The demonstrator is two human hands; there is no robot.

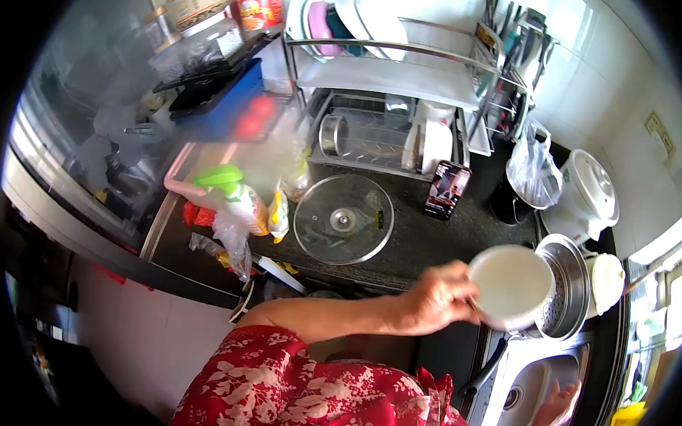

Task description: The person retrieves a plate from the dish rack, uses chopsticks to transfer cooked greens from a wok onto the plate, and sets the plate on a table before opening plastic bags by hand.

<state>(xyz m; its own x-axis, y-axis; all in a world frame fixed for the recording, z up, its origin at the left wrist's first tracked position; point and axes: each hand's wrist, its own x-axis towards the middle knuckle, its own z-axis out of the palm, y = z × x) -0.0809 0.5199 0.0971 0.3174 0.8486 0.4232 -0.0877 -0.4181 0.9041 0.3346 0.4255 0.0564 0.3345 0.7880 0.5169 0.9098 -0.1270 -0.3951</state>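
The left hand is closed on the near rim of a white bowl, fingers wrapped over the edge. The bowl is held tilted, with its far side over the perforated steel colander, which sits at the edge of the sink. The bowl's contents cannot be made out — the inside reads as a pale, even surface.

The right hand is low in the frame at the sink basin, fingers loosely spread and gripping nothing; whether it touches the basin wall cannot be determined.

Recommended handling for the tipping step, judged from this position:

- Keep the bowl's pouring lip inside the colander rim, not beside it, so that nothing lands on the counter.
- Increase the tilt gradually; a one-hand grip at the rim gives little control against a sudden shift of weight.
- The colander appears unsupported on the near side — a free hand steadying it would reduce the risk of tipping into the basin.

A glass pot lid lies flat on the counter, well apart from the bowl, with a green-capped spray bottle to its left.
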